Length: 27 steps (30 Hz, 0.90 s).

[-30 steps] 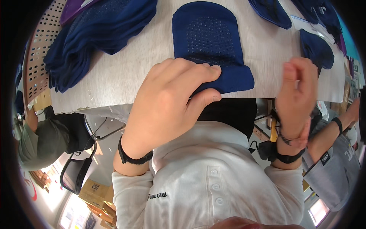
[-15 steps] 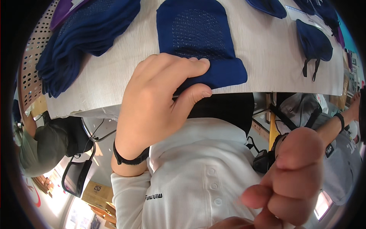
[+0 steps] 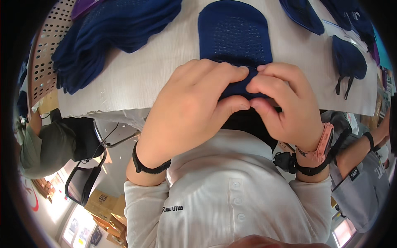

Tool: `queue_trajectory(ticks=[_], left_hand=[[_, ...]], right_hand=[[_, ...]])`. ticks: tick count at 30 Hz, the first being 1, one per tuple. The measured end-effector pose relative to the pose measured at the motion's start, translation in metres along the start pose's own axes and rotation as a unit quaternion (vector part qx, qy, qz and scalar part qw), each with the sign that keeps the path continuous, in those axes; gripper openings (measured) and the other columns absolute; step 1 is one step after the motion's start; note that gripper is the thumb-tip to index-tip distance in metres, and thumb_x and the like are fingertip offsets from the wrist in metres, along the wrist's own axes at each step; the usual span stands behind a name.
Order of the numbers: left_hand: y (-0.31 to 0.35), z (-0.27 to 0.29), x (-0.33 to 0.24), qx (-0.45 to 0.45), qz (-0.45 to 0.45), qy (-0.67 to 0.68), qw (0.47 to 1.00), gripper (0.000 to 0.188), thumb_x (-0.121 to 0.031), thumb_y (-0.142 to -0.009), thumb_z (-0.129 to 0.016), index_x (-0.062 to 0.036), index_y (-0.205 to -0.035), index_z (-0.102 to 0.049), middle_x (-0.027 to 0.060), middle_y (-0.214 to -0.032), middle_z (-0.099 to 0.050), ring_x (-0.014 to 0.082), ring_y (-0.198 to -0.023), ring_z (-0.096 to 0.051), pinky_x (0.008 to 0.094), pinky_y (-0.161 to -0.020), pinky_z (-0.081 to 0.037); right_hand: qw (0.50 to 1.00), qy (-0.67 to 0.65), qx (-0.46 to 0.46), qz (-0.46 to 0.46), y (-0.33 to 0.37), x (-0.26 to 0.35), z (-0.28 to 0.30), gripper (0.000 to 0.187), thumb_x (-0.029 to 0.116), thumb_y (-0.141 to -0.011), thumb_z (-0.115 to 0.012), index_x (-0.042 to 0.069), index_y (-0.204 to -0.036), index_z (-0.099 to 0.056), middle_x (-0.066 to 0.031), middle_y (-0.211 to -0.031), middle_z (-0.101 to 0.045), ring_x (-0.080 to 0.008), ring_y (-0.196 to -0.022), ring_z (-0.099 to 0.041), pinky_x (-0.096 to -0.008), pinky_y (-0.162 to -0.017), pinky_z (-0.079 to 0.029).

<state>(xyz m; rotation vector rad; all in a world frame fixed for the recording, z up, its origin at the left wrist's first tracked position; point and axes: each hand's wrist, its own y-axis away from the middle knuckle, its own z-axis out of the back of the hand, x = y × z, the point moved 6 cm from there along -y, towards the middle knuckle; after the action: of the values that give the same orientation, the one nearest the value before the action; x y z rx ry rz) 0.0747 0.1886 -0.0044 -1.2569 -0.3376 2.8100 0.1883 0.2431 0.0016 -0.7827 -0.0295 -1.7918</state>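
A navy cloth piece [image 3: 235, 35] lies flat at the table's front edge, its rounded end pointing away from me and a dotted patch across its middle. Its near end is folded over into a band, mostly covered by my fingers. My left hand [image 3: 194, 97] pinches this band from the left, thumb below and fingers on top. From the right, my right hand [image 3: 285, 99], with a pink watch at the wrist, grips the same band with bent fingers and thumb. The two thumb tips nearly meet at the table edge.
A stack of similar navy cloth pieces [image 3: 111, 37] lies at the far left beside a perforated panel [image 3: 47, 49]. To the right are a small navy pouch with dangling cords [image 3: 349, 58] and another navy piece [image 3: 304, 16]. Other people sit at both sides.
My right hand has come from close to the camera down to the cloth's folded band and gripped it. My left hand keeps its hold. The whole view has shifted slightly.
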Motion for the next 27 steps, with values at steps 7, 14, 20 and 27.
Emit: queue_trajectory(ticks=[7,14,20,27], left_hand=[[0.013,0.011,0.007,-0.038,0.053,0.033,0.997,0.030,-0.019,-0.070,-0.066,-0.0006,-0.092,-0.055,0.0091,-0.088,-0.057,0.0165,-0.078,-0.055,0.0227,-0.062,-0.042],[0.027,0.029,0.005,-0.171,-0.017,-0.117,0.978,0.023,-0.019,-0.059,-0.071,-0.0073,-0.071,-0.054,0.0022,-0.070,-0.055,0.0206,-0.062,-0.048,0.0294,-0.057,-0.036],[0.024,0.019,-0.007,-0.104,0.027,-0.163,0.981,0.023,-0.016,-0.063,-0.071,-0.0021,-0.068,-0.052,0.0044,-0.063,-0.048,0.0150,-0.056,-0.044,0.0229,-0.049,-0.037],[0.015,0.013,0.000,-0.079,0.121,-0.052,0.988,0.018,-0.013,-0.073,-0.063,-0.0003,-0.069,-0.050,0.0049,-0.061,-0.046,0.0132,-0.053,-0.042,0.0213,-0.049,-0.035]], right_hand=[[0.998,-0.057,0.001,-0.023,-0.001,-0.006,0.000,0.018,0.014,-0.070,-0.063,0.003,-0.083,-0.058,-0.0100,-0.087,-0.053,-0.0233,-0.079,-0.052,-0.0290,-0.068,-0.042],[0.996,-0.079,0.020,-0.048,-0.003,-0.008,-0.002,0.016,0.013,-0.070,-0.062,0.002,-0.082,-0.059,-0.0096,-0.086,-0.053,-0.0219,-0.077,-0.052,-0.0269,-0.066,-0.042],[0.995,-0.085,0.021,-0.048,-0.002,-0.010,-0.002,0.017,0.015,-0.072,-0.062,0.002,-0.083,-0.059,-0.0096,-0.086,-0.053,-0.0217,-0.077,-0.052,-0.0268,-0.067,-0.042],[0.994,-0.097,0.027,-0.047,-0.002,-0.014,0.003,0.018,0.016,-0.072,-0.062,0.002,-0.084,-0.059,-0.0094,-0.087,-0.053,-0.0213,-0.077,-0.052,-0.0268,-0.067,-0.042]])
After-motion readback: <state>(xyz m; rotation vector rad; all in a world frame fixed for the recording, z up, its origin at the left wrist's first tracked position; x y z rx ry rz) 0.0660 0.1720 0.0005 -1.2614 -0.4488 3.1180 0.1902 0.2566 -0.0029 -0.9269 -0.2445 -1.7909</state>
